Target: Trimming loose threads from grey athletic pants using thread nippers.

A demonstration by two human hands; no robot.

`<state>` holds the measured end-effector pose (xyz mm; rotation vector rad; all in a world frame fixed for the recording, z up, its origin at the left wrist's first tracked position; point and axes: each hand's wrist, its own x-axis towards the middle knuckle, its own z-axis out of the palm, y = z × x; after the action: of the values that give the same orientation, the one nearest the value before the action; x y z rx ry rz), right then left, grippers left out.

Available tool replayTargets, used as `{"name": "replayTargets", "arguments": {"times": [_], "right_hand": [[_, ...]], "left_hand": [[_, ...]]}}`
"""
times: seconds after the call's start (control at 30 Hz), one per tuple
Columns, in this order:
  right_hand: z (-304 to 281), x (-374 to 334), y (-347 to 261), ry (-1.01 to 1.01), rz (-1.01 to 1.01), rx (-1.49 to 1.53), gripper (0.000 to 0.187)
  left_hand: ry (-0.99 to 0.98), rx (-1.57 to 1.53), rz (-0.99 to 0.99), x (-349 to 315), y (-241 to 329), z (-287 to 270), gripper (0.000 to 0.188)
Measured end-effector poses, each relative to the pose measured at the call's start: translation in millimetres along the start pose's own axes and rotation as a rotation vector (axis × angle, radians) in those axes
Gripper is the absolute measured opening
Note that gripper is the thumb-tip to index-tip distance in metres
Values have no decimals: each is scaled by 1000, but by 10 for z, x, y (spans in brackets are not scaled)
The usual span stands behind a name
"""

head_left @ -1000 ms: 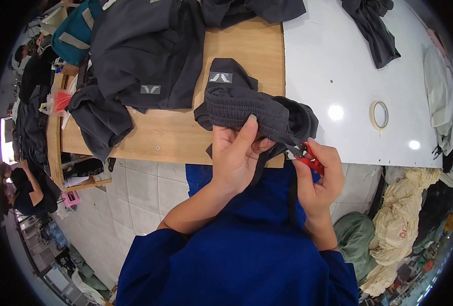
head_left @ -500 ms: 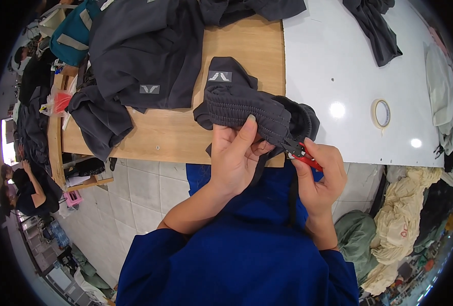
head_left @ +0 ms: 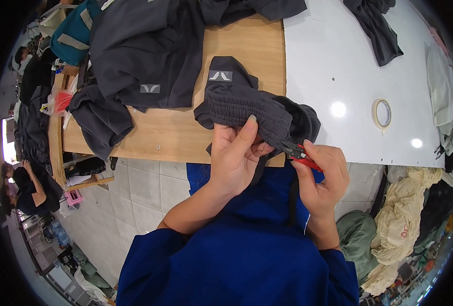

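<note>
A dark grey garment is bunched up in front of the person, over the near edge of the desk, close to where the wooden top meets a white surface. Its gathered elastic band faces up, with rows of stitching along it, and a patch with a pale mark shows on the fold behind. How much of its weight lies on the wood is hard to tell.

The left hand pinches the band from the near side, thumb on top and the other fingers curled underneath. The right hand grasps a pair of red-handled snips between thumb and forefinger, the dark blades pointing left at the lower right end of the band. Whether they touch the cloth or a thread is too small to make out.

Beyond the garment, to the left, a larger dark garment lies spread on the desk, and a smaller dark piece hangs over the near edge. On the white surface, a roll of tape lies to the right, with a dark strip of cloth farther back. A cream cloth heap and a green bundle sit below on the right.
</note>
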<state>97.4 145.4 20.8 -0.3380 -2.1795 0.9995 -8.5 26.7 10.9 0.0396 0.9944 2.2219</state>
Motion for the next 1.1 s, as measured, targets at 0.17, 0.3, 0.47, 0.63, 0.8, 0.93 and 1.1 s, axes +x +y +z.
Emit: {"name": "replayTargets", "arguments": {"times": [0.17, 0.3, 0.47, 0.63, 0.8, 0.93, 1.1], "right_hand": [[-2, 5, -13, -3, -9, -27, 37], [16, 14, -20, 4, -49, -37, 36], [6, -8, -14, 2, -65, -60, 35], [-13, -26, -17, 4, -90, -93, 33], [-19, -106, -13, 63, 186, 293, 43], [-8, -34, -116, -60, 260, 394, 60], [105, -7, -125, -294, -161, 218, 34]], "left_hand": [[-16, -23, 1, -15, -2, 14, 30], [-135, -82, 15, -7, -29, -68, 28], [-24, -80, -34, -32, 25, 18, 22], [-30, -84, -42, -48, 12, -13, 24], [-38, -96, -13, -60, 19, 26, 25], [-72, -73, -38, -71, -2, -2, 25], [17, -85, -93, -69, 5, 63, 27]]}}
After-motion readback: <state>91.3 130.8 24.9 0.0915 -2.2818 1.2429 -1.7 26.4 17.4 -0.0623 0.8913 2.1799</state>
